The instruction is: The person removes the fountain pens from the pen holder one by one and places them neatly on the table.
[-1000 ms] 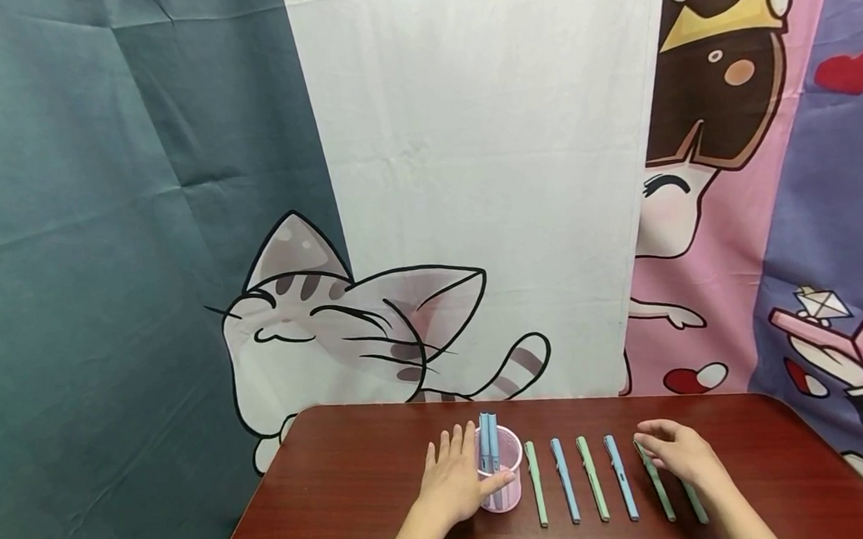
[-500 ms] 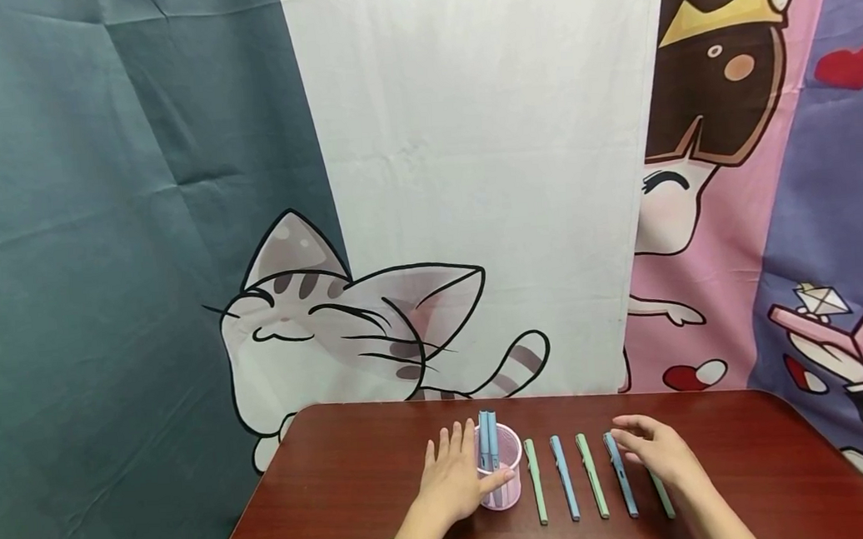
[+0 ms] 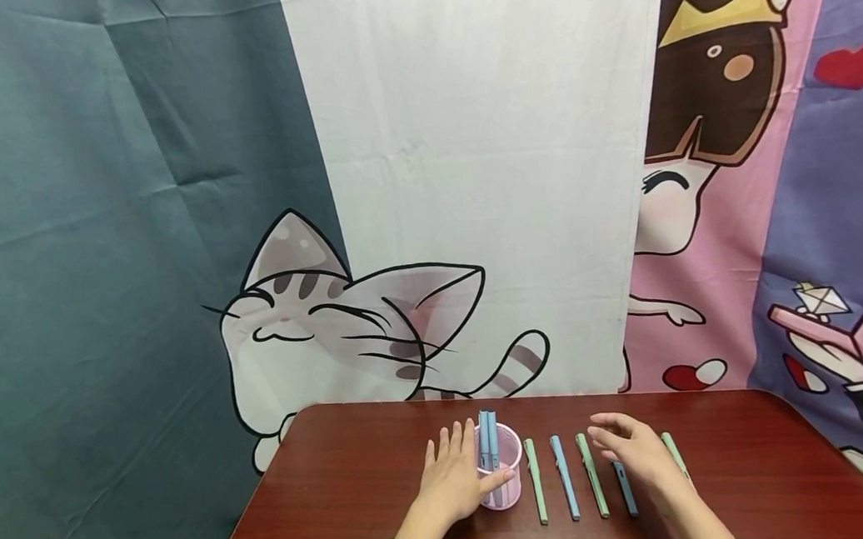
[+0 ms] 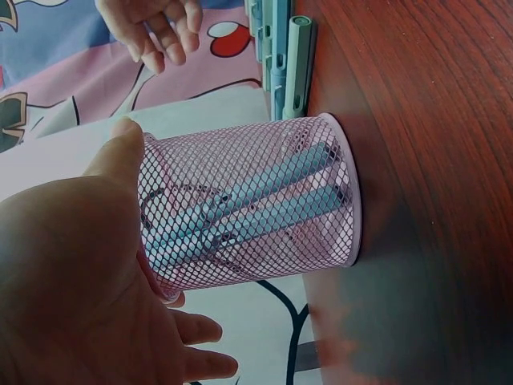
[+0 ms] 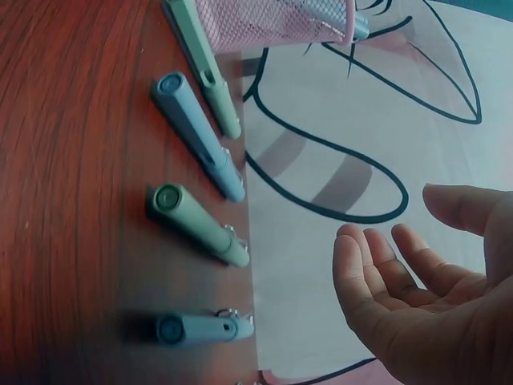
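A pink mesh pen cup (image 3: 509, 489) stands on the table with two blue pens (image 3: 489, 441) leaning inside it. My left hand (image 3: 452, 477) rests against the cup's left side, its fingers straight and its thumb across the front near the rim. My right hand (image 3: 634, 449) hovers over the row of pens with loosely bent fingers and nothing between them. Left of it lie a green pen (image 3: 536, 481), a blue pen (image 3: 565, 477) and another green pen (image 3: 592, 475). It partly covers a blue pen (image 3: 626, 490) and a green pen (image 3: 673, 453).
The dark red wooden table (image 3: 342, 493) ends at a back edge close to a hanging cloth (image 3: 485, 174) printed with a cartoon cat. The pens lie side by side, roughly parallel, to the right of the cup.
My right hand has moved left along the row of pens, uncovering the green pen at the right and covering part of the blue one. My left hand has stayed at the cup.
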`<state>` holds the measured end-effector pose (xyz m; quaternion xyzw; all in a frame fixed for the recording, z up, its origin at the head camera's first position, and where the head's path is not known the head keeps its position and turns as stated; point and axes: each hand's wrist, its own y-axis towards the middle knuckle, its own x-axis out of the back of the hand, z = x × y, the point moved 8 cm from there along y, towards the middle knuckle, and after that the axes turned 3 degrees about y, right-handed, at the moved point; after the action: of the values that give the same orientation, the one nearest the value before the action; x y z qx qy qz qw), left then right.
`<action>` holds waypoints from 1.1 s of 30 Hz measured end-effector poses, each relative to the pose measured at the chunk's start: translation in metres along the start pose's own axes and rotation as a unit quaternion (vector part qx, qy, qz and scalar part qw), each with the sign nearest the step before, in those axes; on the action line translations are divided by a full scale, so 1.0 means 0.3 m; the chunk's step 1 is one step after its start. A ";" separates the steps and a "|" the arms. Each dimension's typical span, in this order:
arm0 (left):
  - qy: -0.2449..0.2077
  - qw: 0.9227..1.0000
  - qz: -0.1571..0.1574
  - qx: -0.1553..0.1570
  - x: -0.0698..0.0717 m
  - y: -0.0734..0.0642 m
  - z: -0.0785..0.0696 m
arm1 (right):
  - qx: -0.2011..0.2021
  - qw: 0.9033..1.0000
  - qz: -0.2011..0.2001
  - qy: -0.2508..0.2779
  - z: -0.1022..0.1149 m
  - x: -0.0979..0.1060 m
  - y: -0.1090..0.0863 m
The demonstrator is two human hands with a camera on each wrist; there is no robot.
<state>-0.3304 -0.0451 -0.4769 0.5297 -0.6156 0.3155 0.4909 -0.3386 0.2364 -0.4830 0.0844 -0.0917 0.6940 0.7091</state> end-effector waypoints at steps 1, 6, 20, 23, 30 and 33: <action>0.001 1.000 0.000 0.000 0.000 0.000 0.000 | 0.000 1.000 -0.002 0.002 0.002 -0.004 0.001; 0.003 1.000 -0.001 0.000 -0.003 0.002 0.003 | 0.007 1.000 0.000 -0.003 0.018 -0.030 0.004; 0.007 1.000 -0.001 -0.001 -0.004 0.003 0.006 | 0.012 1.000 -0.001 0.006 0.055 -0.102 0.013; 0.007 1.000 -0.002 -0.001 -0.006 0.005 0.007 | 0.015 1.000 0.000 0.008 0.060 -0.119 0.020; 0.007 1.000 -0.001 0.001 -0.008 0.008 0.007 | 0.040 0.999 0.004 0.000 0.084 -0.153 0.030; 0.006 1.000 0.000 0.001 -0.008 0.008 0.005 | 0.044 0.999 0.006 -0.001 0.092 -0.168 0.031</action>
<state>-0.3332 -0.0452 -0.4793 0.5283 -0.6126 0.3192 0.4936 -0.3494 0.1811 -0.4687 0.1162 -0.0625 0.7016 0.7003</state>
